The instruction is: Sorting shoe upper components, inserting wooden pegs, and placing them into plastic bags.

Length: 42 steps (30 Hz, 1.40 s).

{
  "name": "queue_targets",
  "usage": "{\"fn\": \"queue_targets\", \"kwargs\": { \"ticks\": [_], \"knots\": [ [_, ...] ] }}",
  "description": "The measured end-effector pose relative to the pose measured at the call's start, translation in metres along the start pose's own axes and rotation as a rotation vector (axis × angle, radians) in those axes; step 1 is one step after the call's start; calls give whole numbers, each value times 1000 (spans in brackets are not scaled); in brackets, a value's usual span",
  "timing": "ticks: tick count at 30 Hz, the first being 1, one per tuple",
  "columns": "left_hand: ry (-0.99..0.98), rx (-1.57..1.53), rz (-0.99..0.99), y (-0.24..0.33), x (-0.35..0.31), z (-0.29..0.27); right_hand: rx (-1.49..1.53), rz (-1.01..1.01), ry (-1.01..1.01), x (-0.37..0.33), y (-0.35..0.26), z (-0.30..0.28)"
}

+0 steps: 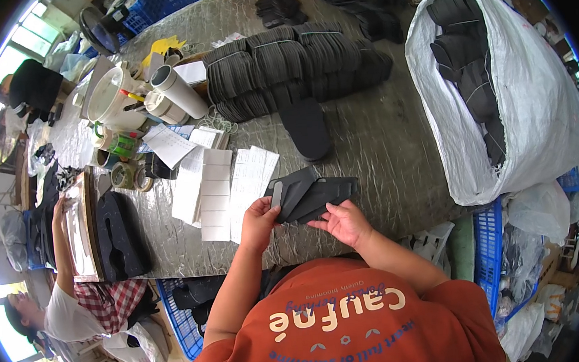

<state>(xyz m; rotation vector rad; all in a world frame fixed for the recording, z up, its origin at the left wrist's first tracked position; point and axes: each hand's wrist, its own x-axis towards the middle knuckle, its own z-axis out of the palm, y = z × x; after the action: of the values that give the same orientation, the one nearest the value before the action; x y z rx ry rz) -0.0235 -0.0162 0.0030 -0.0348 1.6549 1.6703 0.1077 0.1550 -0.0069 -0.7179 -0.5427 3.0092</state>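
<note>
Over the near edge of the table, my left hand (259,223) pinches the left end of a fanned bunch of thin black flat pieces (314,194). A lighter grey rounded strip (277,194) shows at that end, beside my thumb. My right hand (346,224) grips the lower right edge of the same bunch, thumb on top and some fingers beneath. Just beyond lies a black insole-shaped piece (306,130), its rounded end toward me. Behind it stand long rows of stacked black insole-shaped pieces (273,63), some tied in bundles.
Paper sheets (217,195) lie left of my hands. Farther left are a grey-white tumbler (178,92), a white bucket (114,96) and tape rolls (123,174). A big white sack (527,94) of black pieces stands right. A co-worker (75,310) reaches to a frame (81,228) at left.
</note>
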Motion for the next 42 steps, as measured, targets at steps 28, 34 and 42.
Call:
{"fn": "queue_targets", "kwargs": {
  "ticks": [28, 34, 42],
  "knots": [
    [-85, 251, 65, -14, -1, 10, 15, 9, 37, 1, 6, -7],
    [-67, 139, -11, -21, -2, 16, 23, 19, -15, -1, 5, -3],
    [-44, 105, -26, -19, -4, 16, 4, 26, -15, -2, 6, -5]
  ]
}}
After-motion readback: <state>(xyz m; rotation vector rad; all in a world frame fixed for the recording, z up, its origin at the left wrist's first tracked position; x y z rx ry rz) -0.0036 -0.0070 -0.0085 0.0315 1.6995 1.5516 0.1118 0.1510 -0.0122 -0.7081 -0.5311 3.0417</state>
